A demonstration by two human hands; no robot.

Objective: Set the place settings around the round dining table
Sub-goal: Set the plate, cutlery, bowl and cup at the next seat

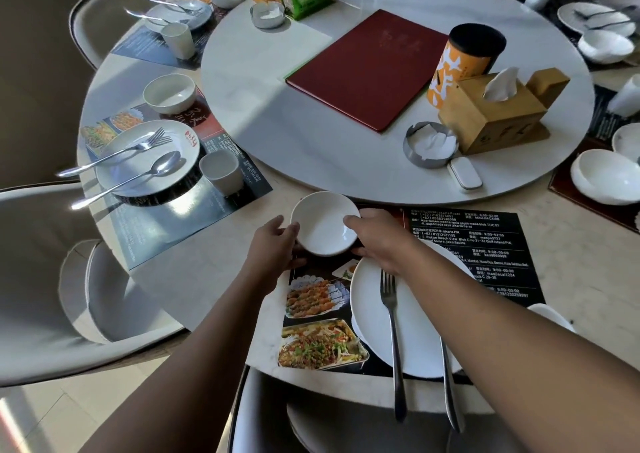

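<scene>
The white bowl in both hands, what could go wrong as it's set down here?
The right forearm crosses the plate, so drawing back could nudge the fork, whose handle overhangs the table edge. The bowl sits close to the turntable rim; placed nearer, a spin could clip it.

White bowl [325, 223], dark red menu [367, 68].

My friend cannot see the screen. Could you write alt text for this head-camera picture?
A person's left hand and right hand hold a small white bowl at the far end of a printed placemat on a round dining table, beyond a white plate bearing a fork. A red menu lies on the central turntable.
</scene>
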